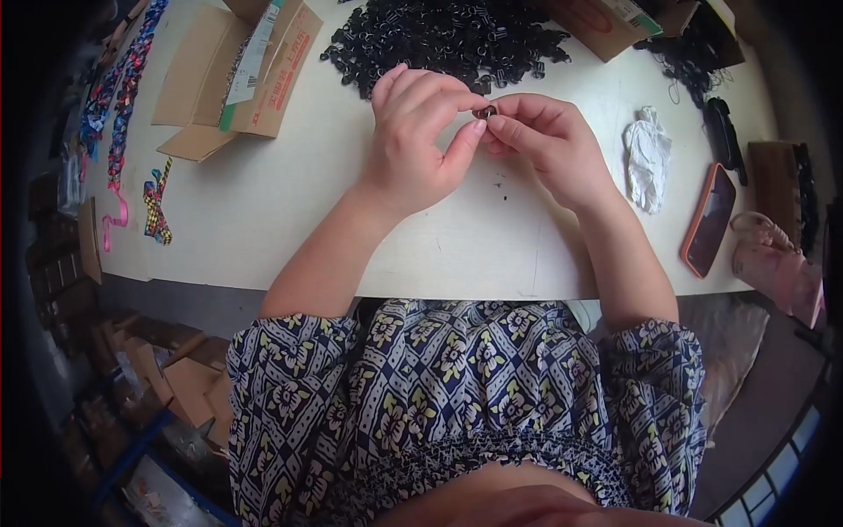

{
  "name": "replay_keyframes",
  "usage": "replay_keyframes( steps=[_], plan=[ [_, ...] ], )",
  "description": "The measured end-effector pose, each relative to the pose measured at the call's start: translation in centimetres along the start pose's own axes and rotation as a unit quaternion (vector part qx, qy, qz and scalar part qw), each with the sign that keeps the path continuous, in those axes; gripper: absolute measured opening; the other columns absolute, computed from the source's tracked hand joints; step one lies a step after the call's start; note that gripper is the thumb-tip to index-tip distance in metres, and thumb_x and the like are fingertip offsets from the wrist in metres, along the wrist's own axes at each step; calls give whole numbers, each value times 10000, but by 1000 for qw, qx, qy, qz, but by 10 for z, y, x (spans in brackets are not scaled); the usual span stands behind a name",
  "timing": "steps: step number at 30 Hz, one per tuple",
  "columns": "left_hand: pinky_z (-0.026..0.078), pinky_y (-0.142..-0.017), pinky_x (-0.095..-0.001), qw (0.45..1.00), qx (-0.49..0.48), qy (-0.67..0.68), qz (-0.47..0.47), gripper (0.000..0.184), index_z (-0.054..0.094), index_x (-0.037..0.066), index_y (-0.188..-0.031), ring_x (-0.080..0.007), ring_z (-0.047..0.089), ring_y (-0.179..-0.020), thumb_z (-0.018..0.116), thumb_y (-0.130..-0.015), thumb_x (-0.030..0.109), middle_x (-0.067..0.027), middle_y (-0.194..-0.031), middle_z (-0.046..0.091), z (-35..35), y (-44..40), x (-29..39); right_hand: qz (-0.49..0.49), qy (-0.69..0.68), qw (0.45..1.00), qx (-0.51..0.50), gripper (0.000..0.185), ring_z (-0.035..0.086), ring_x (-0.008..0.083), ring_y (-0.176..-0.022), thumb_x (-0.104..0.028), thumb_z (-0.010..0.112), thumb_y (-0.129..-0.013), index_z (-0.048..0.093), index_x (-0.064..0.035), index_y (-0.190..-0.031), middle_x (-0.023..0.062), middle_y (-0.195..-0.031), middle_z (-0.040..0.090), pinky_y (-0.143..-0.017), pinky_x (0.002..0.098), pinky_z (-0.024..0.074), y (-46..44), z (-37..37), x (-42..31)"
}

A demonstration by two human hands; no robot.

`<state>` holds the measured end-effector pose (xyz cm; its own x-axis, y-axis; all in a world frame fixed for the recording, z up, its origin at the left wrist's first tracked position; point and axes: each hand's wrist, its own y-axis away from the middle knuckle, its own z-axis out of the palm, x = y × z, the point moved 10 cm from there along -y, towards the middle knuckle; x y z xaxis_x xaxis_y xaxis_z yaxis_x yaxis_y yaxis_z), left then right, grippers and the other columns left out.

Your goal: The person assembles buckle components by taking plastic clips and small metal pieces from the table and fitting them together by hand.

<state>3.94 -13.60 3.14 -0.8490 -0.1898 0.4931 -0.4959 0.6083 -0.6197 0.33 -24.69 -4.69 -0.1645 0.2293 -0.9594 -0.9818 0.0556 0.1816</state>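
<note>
A small dark ring-like part [485, 112] sits between my two hands, above the pale table [439, 255]. My left hand [421, 136] has its thumb and index fingertip at the part's left side. My right hand [546, 140] pinches the same part from the right with thumb and index finger. Just beyond the fingers spreads a large pile of small black parts [448, 39], several of them with shiny rings. The part's finer details are too small to tell.
An open cardboard box [272, 79] stands at the left, near patterned cords [158, 206]. Another box [606, 26] is at the back right. On the right lie a crumpled white cloth [648, 158], a phone in an orange case [709, 220] and a black object [724, 140].
</note>
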Motion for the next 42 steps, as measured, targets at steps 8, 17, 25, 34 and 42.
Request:
replay_keyframes(
  steps=[8, 17, 25, 34, 42],
  plan=[
    [273, -1026, -481, 995, 26, -77, 55, 119, 698, 123, -832, -187, 582, -873, 730, -727, 76, 22, -841, 625, -1, 3, 4, -9, 22, 1000, 18, 183, 592, 63, -768, -136, 620, -942, 663, 23, -1021, 12, -867, 659, -699, 210, 500, 1, -2, -1],
    [251, -1053, -486, 990, 36, -107, 82, 160, 702, 134, -819, -172, 587, -867, 755, -681, 73, 37, -831, 623, -2, 3, 12, -6, 68, 997, 30, 154, 586, 66, -730, -134, 626, -908, 654, 15, -934, 12, -810, 646, -654, 216, 481, 1, -8, -4],
    [239, -1055, -510, 985, 48, -124, 108, 142, 704, 144, -764, -151, 577, -854, 764, -640, 106, 59, -826, 612, -2, 4, 15, 27, 18, 999, 35, 144, 581, 91, -681, -143, 597, -931, 632, -4, -917, 28, -767, 633, -679, 224, 469, 3, -4, -4],
    [277, -1037, -474, 1000, 1, 12, 3, 38, 715, 115, -796, -175, 591, -868, 704, -761, 106, 25, -818, 648, 3, 3, -4, -22, 57, 998, 16, 148, 564, 64, -685, -153, 603, -933, 624, -11, -897, -1, -770, 616, -623, 216, 475, 1, -4, -8],
    [283, -1037, -450, 998, -39, 15, -38, 46, 713, 98, -819, -182, 591, -888, 669, -821, 110, 0, -844, 650, 11, 5, -12, -49, 122, 991, 27, 141, 484, 31, -616, -133, 593, -928, 611, -3, -878, -28, -700, 560, -536, 194, 403, 2, -4, -9]
  ],
)
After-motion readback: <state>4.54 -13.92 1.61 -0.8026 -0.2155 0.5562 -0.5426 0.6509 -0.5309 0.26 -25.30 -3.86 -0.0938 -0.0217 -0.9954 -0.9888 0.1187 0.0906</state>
